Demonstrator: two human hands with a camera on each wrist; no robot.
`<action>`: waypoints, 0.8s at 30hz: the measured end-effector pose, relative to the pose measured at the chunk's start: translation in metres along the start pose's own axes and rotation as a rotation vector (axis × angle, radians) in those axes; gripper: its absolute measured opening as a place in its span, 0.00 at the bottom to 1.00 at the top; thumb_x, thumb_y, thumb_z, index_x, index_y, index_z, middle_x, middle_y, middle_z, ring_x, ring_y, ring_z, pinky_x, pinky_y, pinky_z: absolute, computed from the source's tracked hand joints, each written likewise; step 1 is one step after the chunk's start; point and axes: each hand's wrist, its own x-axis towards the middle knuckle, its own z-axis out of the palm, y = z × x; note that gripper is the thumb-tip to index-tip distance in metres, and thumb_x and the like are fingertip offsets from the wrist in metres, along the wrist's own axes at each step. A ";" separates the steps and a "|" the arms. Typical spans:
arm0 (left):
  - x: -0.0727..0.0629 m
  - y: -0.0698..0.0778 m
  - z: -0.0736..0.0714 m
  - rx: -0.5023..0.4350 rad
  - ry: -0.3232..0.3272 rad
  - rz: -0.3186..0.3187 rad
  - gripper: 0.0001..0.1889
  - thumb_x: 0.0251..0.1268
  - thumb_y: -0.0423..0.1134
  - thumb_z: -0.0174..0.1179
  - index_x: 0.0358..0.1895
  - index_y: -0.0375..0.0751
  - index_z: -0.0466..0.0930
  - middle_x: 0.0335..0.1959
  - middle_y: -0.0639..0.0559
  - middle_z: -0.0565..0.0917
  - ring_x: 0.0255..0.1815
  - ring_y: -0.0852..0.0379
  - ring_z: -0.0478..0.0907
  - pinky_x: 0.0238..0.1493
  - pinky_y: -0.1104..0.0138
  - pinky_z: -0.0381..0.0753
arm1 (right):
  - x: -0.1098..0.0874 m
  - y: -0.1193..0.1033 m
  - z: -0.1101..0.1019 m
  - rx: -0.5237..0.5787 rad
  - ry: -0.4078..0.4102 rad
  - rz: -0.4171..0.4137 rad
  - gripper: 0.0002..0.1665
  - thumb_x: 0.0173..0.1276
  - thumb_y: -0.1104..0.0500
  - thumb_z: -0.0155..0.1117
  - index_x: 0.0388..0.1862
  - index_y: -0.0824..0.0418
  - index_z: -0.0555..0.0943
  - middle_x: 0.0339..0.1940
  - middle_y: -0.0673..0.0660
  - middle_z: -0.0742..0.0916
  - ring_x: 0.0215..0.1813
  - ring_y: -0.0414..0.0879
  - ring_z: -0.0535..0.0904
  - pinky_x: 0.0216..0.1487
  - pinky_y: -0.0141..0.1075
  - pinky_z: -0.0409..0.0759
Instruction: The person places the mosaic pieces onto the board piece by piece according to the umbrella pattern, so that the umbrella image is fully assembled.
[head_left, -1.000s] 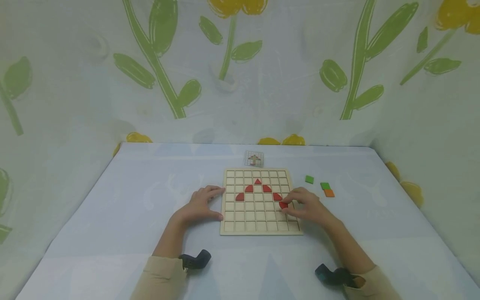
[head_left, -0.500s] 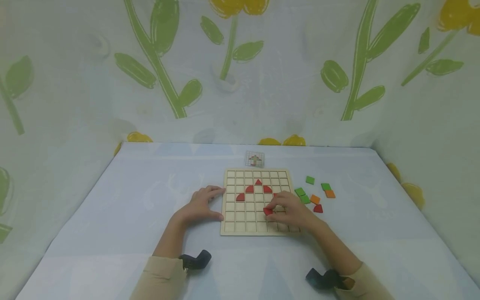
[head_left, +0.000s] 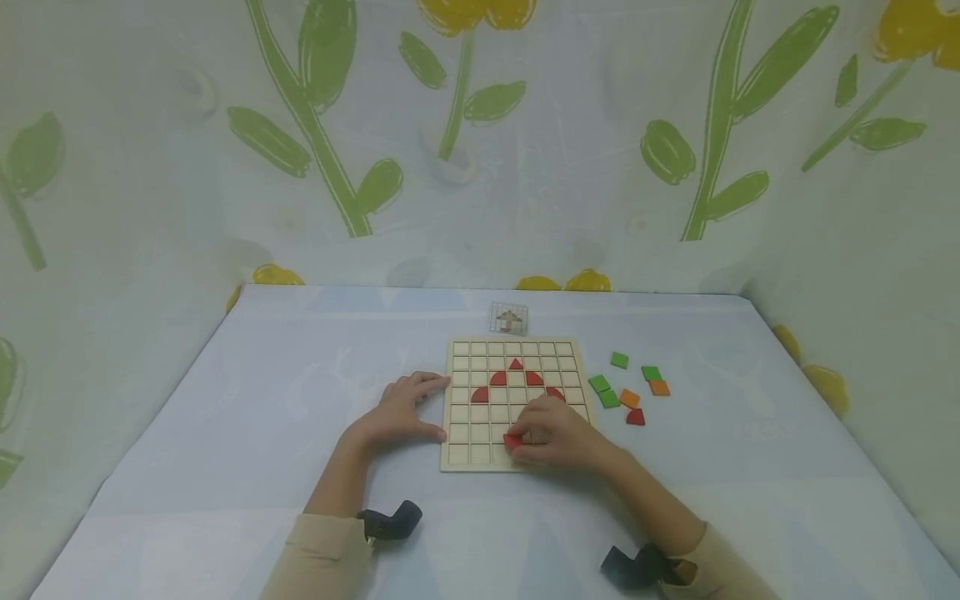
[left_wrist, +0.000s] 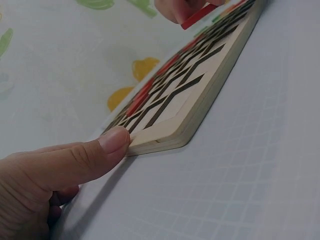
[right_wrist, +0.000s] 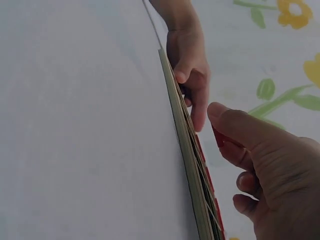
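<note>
A wooden grid board (head_left: pixel 459 457) lies on the table. In its upper cells sit a red triangle tile (head_left: pixel 516 364) and several red quarter-circle tiles (head_left: pixel 480 394). My right hand (head_left: pixel 558 435) pinches another red tile (head_left: pixel 512 442) between thumb and fingers, above the board's lower middle; the right wrist view shows it raised over the surface. My left hand (head_left: pixel 401 412) rests at the board's left edge, thumb and fingers spread along it. Up close in the left wrist view, the thumb (left_wrist: pixel 114 141) touches the board's near corner.
Right of the board lie loose tiles: several green squares (head_left: pixel 619 360), two orange squares (head_left: pixel 659 387) and a red quarter-circle (head_left: pixel 635 417). Behind the board is a small pattern card (head_left: pixel 508 317). A flower-printed cloth (head_left: pixel 562 167) stands behind the table.
My right hand has carried the red tile left and toward the front of the board. Loose tiles formerly hidden under that hand now show at the right. My left hand stays put.
</note>
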 end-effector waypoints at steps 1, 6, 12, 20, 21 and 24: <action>0.000 0.000 0.000 0.001 0.001 -0.001 0.46 0.38 0.51 0.75 0.67 0.51 0.68 0.67 0.49 0.67 0.68 0.46 0.59 0.65 0.46 0.57 | 0.001 0.000 0.002 -0.007 -0.006 -0.004 0.12 0.55 0.50 0.72 0.39 0.50 0.87 0.34 0.38 0.83 0.41 0.35 0.73 0.43 0.31 0.74; 0.001 -0.002 0.000 -0.002 0.003 -0.001 0.46 0.38 0.52 0.75 0.67 0.51 0.68 0.67 0.50 0.67 0.67 0.46 0.59 0.64 0.46 0.58 | 0.002 -0.002 0.008 -0.017 -0.026 -0.017 0.11 0.56 0.50 0.72 0.39 0.48 0.87 0.34 0.36 0.82 0.42 0.34 0.72 0.44 0.30 0.73; 0.001 -0.002 0.000 0.003 0.001 0.014 0.45 0.38 0.51 0.75 0.67 0.50 0.68 0.66 0.49 0.68 0.67 0.46 0.59 0.65 0.46 0.58 | 0.003 -0.003 0.012 -0.006 -0.028 -0.037 0.12 0.54 0.50 0.74 0.38 0.47 0.87 0.33 0.37 0.82 0.40 0.34 0.72 0.43 0.30 0.73; 0.000 0.000 -0.001 0.012 0.002 0.008 0.45 0.39 0.50 0.75 0.67 0.51 0.68 0.67 0.48 0.67 0.67 0.45 0.60 0.64 0.46 0.59 | 0.004 -0.003 0.016 0.001 -0.033 -0.040 0.13 0.52 0.49 0.75 0.38 0.48 0.87 0.32 0.38 0.82 0.39 0.34 0.71 0.43 0.30 0.71; 0.001 0.000 -0.001 0.009 0.000 0.007 0.45 0.39 0.50 0.75 0.67 0.51 0.68 0.67 0.48 0.67 0.67 0.45 0.59 0.64 0.46 0.58 | 0.004 -0.003 0.016 -0.007 -0.027 -0.045 0.13 0.52 0.49 0.75 0.38 0.48 0.87 0.32 0.38 0.81 0.38 0.34 0.70 0.43 0.30 0.71; 0.002 0.000 -0.001 0.006 -0.005 0.005 0.45 0.39 0.51 0.75 0.67 0.51 0.68 0.67 0.48 0.67 0.67 0.45 0.59 0.64 0.45 0.58 | 0.003 -0.003 0.017 -0.020 -0.006 -0.055 0.14 0.51 0.49 0.75 0.38 0.49 0.87 0.32 0.38 0.81 0.38 0.34 0.70 0.43 0.30 0.71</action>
